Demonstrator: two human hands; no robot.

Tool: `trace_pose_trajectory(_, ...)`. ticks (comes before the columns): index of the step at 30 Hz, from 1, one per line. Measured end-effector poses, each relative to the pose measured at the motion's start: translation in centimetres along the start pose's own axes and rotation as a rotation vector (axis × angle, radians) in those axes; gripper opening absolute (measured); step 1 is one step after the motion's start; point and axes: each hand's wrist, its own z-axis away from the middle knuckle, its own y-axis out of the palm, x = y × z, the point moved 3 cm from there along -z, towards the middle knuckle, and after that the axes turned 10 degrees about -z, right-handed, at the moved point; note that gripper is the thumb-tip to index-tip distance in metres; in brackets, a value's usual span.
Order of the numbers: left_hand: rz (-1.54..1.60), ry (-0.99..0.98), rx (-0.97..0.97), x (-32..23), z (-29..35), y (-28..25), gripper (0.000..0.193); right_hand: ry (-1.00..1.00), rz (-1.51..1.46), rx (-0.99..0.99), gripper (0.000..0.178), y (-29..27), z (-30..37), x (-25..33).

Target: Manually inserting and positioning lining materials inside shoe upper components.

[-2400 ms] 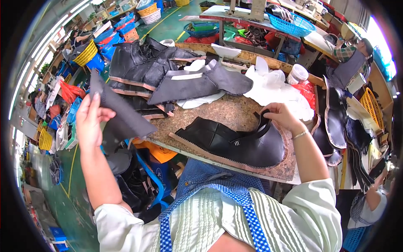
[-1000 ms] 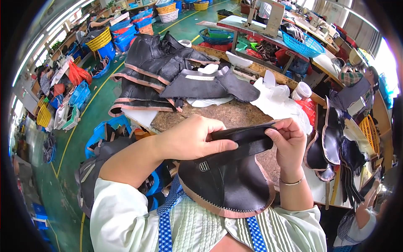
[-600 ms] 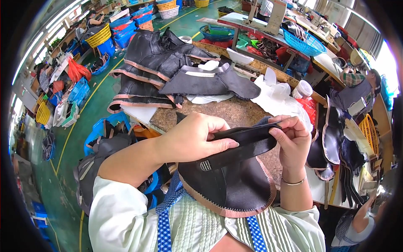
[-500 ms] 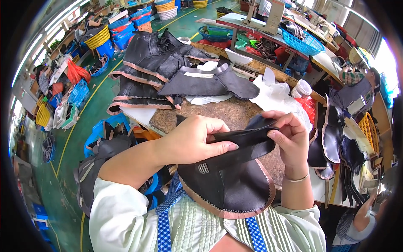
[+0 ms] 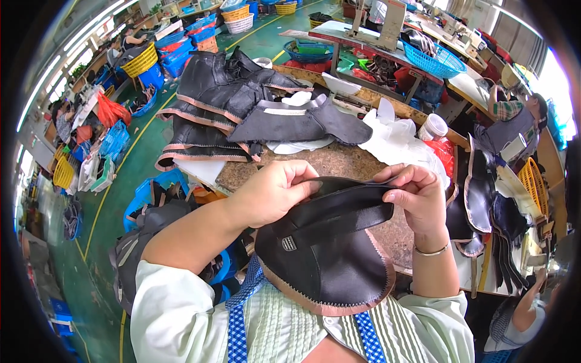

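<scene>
**Curved black leather upper with a zigzag-stitched pinkish-tan border [image 5: 348, 272] held up at the worktable's near edge**

The upper is held in front of the chest, and in this view it overlaps the near edge of the brown, speckled worktable [image 5: 290, 162]. Its top edge is gripped from both sides. The left part of that edge is pinched between the thumb and fingers of the left hand [image 5: 270, 196]. Its right part is grasped by the right hand [image 5: 417, 196], with the fingers at the top edge and the thumb pressed near the end of a flat black strap [image 5: 348, 227]. The strap is slanted across the upper, and a small pale label [image 5: 288, 243] is seen by its lower left end. The rounded, stitched border is turned toward the body. A thin silver-coloured bangle [image 5: 431, 250] is worn on the right wrist.

At the worktable's far left corner, black leather pieces with tan edges [image 5: 212, 91] are stacked. Beside them, a flat dark grey piece with a whitish strip [image 5: 272, 126] is laid along the far side. Toward the far right corner, crumpled white sheeting [image 5: 396, 138], a white plastic tub [image 5: 433, 126] and a red plastic bag [image 5: 446, 152] are gathered. Beyond the right edge, more tan-edged black pieces [image 5: 478, 193] are seen.
</scene>
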Motion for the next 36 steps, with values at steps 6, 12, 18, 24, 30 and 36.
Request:
trace_pose_trajectory(6,-0.199,0.040,-0.133,1.5,-0.5,-0.3,0.005,0.008,0.083,0.063,0.022,0.2,0.0,0.0)
trace_pose_trajectory(12,-0.284,0.033,-0.048,0.9,-0.1,-0.7,0.003,0.099,-0.055,0.219,0.019,1.0,0.2,0.4)
trace_pose_trajectory(18,-0.234,0.032,0.030,-1.1,1.2,-0.6,0.002,-0.049,0.369,0.101,0.018,0.5,0.2,-0.1)
trace_pose_trajectory(24,-0.445,-0.003,0.029,-2.1,1.6,-0.8,0.003,-0.409,0.759,0.186,0.021,2.2,0.0,1.1)
trace_pose_trajectory(30,-0.319,0.126,0.105,-3.0,1.8,-0.3,0.005,-0.298,0.575,0.318,0.020,1.6,-1.5,0.7)
trace_pose_trajectory(36,-0.410,0.232,0.083,-3.3,1.7,-0.4,0.006,-0.134,0.617,0.418,0.019,1.2,-2.5,1.1)
